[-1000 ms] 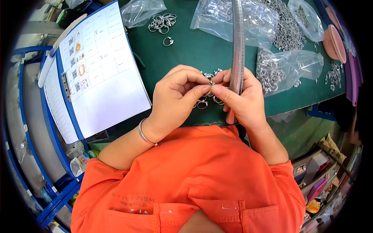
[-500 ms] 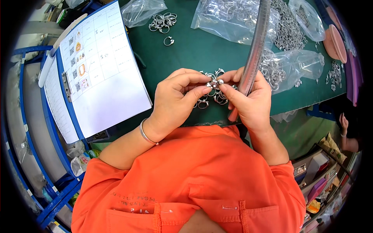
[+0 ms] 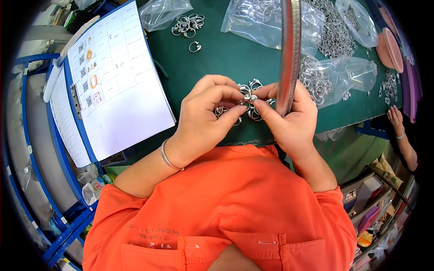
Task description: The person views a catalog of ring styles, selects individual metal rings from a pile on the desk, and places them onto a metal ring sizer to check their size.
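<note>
Between the fingertips of both hands is a small silver ring (image 3: 248, 96), partly covered by the fingers. My left hand (image 3: 205, 108) pinches it with thumb and forefinger. From the other side my right hand (image 3: 291, 113) pinches it too, while a long metal ring mandrel (image 3: 290, 54) with scale marks is tucked in its grip. The mandrel points toward the far side of the table; its near end is hidden by the hand. Below and behind the fingertips lies a pile of silver rings (image 3: 256, 114) on the green table (image 3: 217, 58).
At left, a clipboard with printed sheets (image 3: 122, 113) overlaps the table. Farther off lie more rings (image 3: 186, 25) and one single ring (image 3: 195, 47). Bags of rings (image 3: 334, 81) and a heap of small metal parts (image 3: 334, 40) sit at right. Another person's hand (image 3: 396, 119) shows at far right.
The mandrel has swung to the left and stands straighter, and its near end has gone out of sight. Both hands still pinch the ring. The other person's hand has moved toward the table.
</note>
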`<state>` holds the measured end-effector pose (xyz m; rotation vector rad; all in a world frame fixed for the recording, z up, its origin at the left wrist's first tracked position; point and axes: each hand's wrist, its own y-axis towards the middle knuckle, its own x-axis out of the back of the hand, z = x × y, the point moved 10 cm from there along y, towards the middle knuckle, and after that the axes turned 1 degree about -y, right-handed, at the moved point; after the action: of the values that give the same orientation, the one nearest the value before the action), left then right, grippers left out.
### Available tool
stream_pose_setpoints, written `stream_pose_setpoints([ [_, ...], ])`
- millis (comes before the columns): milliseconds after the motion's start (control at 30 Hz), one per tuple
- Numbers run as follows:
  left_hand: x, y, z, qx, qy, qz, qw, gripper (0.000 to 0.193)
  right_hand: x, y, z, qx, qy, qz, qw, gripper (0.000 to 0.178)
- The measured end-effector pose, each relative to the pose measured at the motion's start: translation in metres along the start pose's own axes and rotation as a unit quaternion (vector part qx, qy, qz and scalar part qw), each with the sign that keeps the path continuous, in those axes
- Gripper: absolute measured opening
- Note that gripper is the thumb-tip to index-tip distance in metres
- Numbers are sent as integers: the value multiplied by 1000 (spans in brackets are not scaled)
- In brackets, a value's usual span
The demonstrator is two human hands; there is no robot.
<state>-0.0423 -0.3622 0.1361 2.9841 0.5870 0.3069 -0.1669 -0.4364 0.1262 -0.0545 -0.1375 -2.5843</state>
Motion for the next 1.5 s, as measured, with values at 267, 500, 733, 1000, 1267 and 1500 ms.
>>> stream_pose_setpoints([
  [267,0,-1,14,77,-14,39,996,9,-4,-2,13,40,-127,10,991,19],
  [500,1,-2,-4,-16,75,24,997,11,-7,-1,14,67,-129,18,989,19],
  [733,8,-2,-4,-19,50,12,999,16,-12,-2,23,106,-144,33,983,19],
  [1000,4,-6,37,246,-204,23,947,21,-7,-3,14,68,-126,19,990,19],
  [1267,-15,-19,64,362,-314,88,873,27,-5,-5,20,115,-124,-4,986,18],
  [1500,-20,-20,63,349,-417,65,837,24,-19,-13,48,246,-164,22,955,26],
])
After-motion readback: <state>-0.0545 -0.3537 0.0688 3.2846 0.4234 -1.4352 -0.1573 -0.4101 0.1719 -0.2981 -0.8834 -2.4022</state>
